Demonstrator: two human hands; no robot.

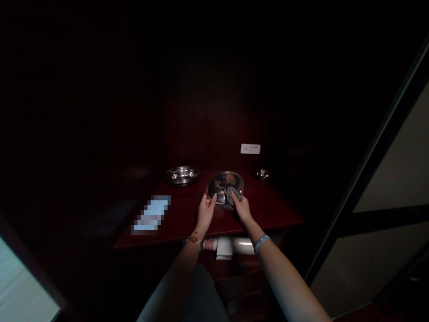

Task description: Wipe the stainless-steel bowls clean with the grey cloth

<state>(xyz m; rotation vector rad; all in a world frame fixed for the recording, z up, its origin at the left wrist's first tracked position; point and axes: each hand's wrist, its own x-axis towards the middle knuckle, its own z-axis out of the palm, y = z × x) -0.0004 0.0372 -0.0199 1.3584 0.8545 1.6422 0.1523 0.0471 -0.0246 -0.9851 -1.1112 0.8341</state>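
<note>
Holding a round metal dish point(219, 177) by its near edge, the left hand point(206, 210) has its thumb on top and its fingers tucked below the rim. That hand is closed on the dish, with just the thickness of the edge in its pinch. The right hand point(241, 209) has hold of a crumpled gray cloth point(228, 197). Its thumb and fingers are bunched around the cloth, and the cloth lies against the near right part of the dish. The dish is over the middle of a dark red table point(271, 212), between the two hands. I cannot tell if its bottom touches the table. It is so shiny that it shows blurry shapes like a mirror.

Behind the dish and to its left, a wide metal bowl point(182, 174) sits on the table. A much smaller metal bowl point(262, 174) sits at the back on the right. A white socket point(250, 149) is on the back wall, a bit above the small bowl. Near the left edge of the table lies a pale flat thing point(152, 215), too blurred to name.

Below the table top are a pink cup point(210, 244), a white box point(224, 247) and a silvery round thing point(243, 245). The left wrist wears a beaded bracelet point(193, 240), and the right wrist wears a blue band point(261, 244).
</note>
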